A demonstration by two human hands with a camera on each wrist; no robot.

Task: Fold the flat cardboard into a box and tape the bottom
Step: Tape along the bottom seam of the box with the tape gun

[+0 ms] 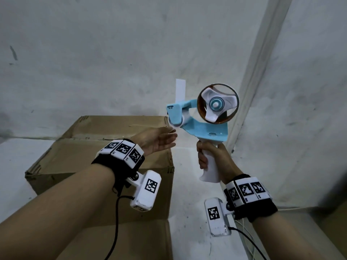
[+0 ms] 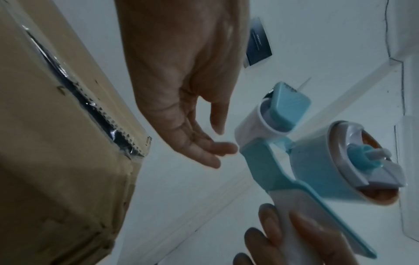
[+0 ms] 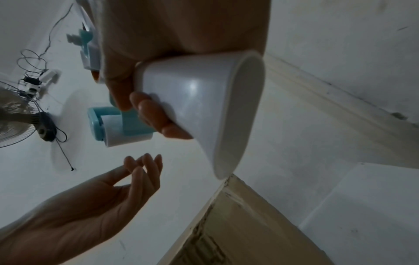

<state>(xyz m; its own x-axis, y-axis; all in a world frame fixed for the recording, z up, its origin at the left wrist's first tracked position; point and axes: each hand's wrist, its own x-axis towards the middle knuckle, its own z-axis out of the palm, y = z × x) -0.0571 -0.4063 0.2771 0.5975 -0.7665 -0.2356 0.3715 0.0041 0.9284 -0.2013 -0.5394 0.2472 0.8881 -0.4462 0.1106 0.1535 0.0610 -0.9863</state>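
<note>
Item 1, nearest: right hand point(image 1: 210, 156) — fingers wrapped tight round the white handle of the tape dispenser point(image 1: 201, 119), held upright in the air to the right of the box. Item 2: left hand point(image 1: 159, 140) — fingers straight and relaxed, palm up, holding nothing, fingertips just beside the dispenser's front roller but not visibly touching it; it hovers over the box's far right corner. Item 3: cardboard box point(image 1: 105, 158) — folded into shape, standing on the pale floor at left, closed flaps facing up; the left wrist view shows a strip of clear tape point(image 2: 75, 86), wrinkled, along a seam near one edge. Item 4: tape roll point(image 1: 217, 103) on the dispenser's hub — amber rim, apparently nearly spent; no free tape end can be made out. Item 5, farthest: a white strip point(image 1: 180, 90) on the wall behind. Risks, judged: if the tape end has slipped back onto the roll, the left fingers may fumble near the toothed cutter and get nicked; a thin roll could run out mid-seam; with neither hand on the box, the flaps may spring up, so fresh tape could land crooked or wrinkle like the existing strip.
</note>
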